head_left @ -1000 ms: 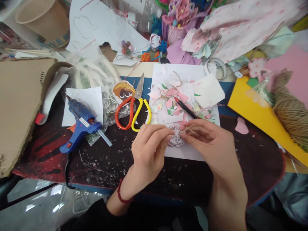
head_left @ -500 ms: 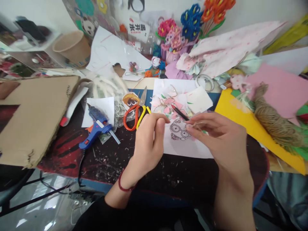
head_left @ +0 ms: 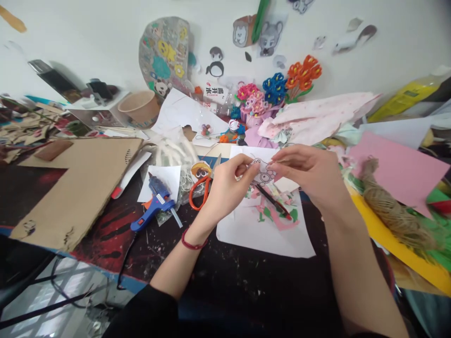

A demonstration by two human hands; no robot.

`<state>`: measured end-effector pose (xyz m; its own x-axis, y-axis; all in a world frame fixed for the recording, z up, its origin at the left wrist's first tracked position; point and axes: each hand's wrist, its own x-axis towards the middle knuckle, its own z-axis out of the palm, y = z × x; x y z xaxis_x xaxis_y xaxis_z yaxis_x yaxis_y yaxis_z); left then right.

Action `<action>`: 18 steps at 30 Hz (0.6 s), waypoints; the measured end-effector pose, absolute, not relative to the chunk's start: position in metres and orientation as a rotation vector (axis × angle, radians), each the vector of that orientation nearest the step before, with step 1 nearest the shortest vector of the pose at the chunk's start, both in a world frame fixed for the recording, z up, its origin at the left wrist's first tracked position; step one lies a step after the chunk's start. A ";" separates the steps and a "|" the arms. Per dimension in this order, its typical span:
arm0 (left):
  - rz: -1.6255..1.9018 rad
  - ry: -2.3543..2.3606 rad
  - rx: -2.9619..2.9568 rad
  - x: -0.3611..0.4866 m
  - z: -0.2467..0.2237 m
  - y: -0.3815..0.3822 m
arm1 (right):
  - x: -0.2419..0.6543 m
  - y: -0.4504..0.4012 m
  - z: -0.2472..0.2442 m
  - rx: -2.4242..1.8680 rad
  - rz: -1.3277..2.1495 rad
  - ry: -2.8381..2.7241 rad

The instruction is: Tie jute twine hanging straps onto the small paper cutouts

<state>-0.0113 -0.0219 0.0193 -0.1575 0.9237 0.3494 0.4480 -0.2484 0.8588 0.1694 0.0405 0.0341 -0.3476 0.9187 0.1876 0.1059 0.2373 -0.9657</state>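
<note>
A small paper cutout point(head_left: 264, 175) with a cartoon figure in big round glasses is raised over the work sheet. Its left edge is pinched between the thumb and index finger of my left hand point(head_left: 229, 184). At its right edge, the fingertips of my right hand point(head_left: 310, 176) are pressed together and partly hide it. Just beneath lies a black and red pen point(head_left: 273, 201), among pink and green paper scraps point(head_left: 282, 220) on a white sheet point(head_left: 264, 241). Orange-handled scissors point(head_left: 198, 193) lie beside my left hand, which covers part of them.
A blue glue gun point(head_left: 155, 206) rests on white paper at left, its cord trailing over the table edge. Cardboard point(head_left: 88, 188) lies farther left. At right are a twine bundle point(head_left: 387, 206) and yellow sheet point(head_left: 369, 225). Yarn flowers point(head_left: 259, 101) stand behind.
The cutout has come up off the sheet, and my left hand now pinches its edge. More scraps and the pen show below it. The camera view has tilted upward, showing more wall.
</note>
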 end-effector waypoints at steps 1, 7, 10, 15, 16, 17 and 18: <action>1.388 1.565 1.661 -0.012 0.018 -0.018 | 0.167 0.047 0.033 -0.958 1.213 -1.679; 1.373 1.592 1.652 -0.013 0.004 -0.010 | 0.159 0.061 0.015 -0.960 1.229 -1.662; 1.330 1.593 1.692 -0.013 -0.002 -0.010 | 0.162 0.062 0.008 -0.964 1.253 -1.648; 1.307 1.553 1.713 -0.014 -0.006 -0.009 | 0.165 0.062 0.004 -0.923 1.263 -1.649; 1.307 1.552 1.714 -0.013 -0.007 -0.009 | 0.165 0.062 0.003 -0.911 1.263 -1.650; 1.304 1.550 1.716 -0.013 -0.007 -0.010 | 0.166 0.062 0.002 -0.898 1.265 -1.653; 1.300 1.548 1.715 -0.013 -0.007 -0.011 | 0.166 0.062 0.001 -0.884 1.269 -1.658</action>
